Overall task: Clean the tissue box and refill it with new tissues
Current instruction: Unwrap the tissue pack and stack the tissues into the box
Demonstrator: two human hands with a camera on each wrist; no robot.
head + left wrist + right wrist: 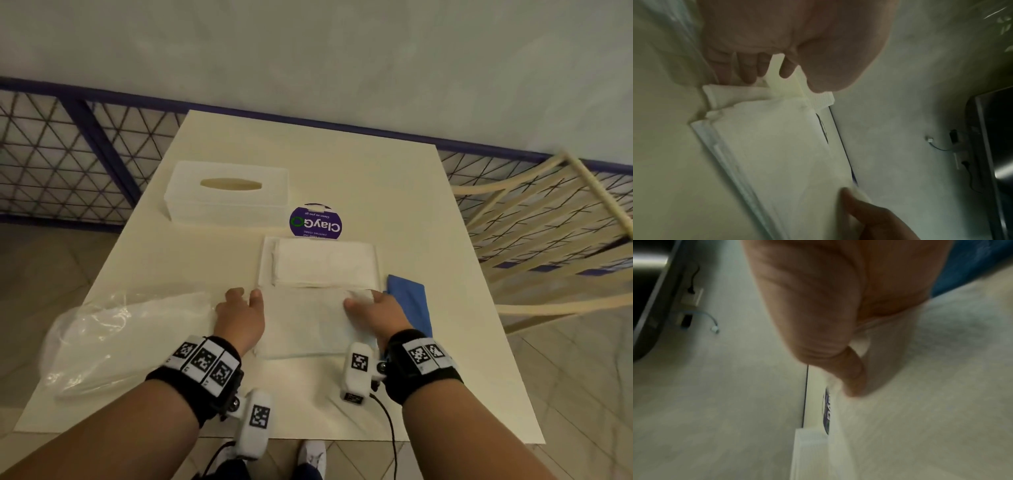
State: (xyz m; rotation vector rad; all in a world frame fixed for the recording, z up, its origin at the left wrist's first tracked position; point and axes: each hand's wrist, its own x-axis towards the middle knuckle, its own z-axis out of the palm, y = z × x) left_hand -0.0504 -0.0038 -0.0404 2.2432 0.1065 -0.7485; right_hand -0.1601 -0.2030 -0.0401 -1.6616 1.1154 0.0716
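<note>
The white tissue box cover [226, 192] with its oval slot stands at the far left of the table. Nearer me, a stack of white tissues [322, 262] lies in a shallow white tray [265, 263]. A flat layer of tissues [308, 322] spreads from that stack toward me. My left hand [248, 294] pinches its far left corner, thumb over curled fingers [748, 71], with the tissue layer [777, 146] stretching away below. My right hand [359, 299] pinches the far right corner; its thumb [853, 381] presses on the tissue layer [920, 402].
A crumpled clear plastic bag [120, 335] lies at the near left. A folded blue cloth [411, 301] sits just right of my right hand. A round purple sticker [315, 222] is behind the tray. A cream chair [548, 240] stands right of the table [445, 377].
</note>
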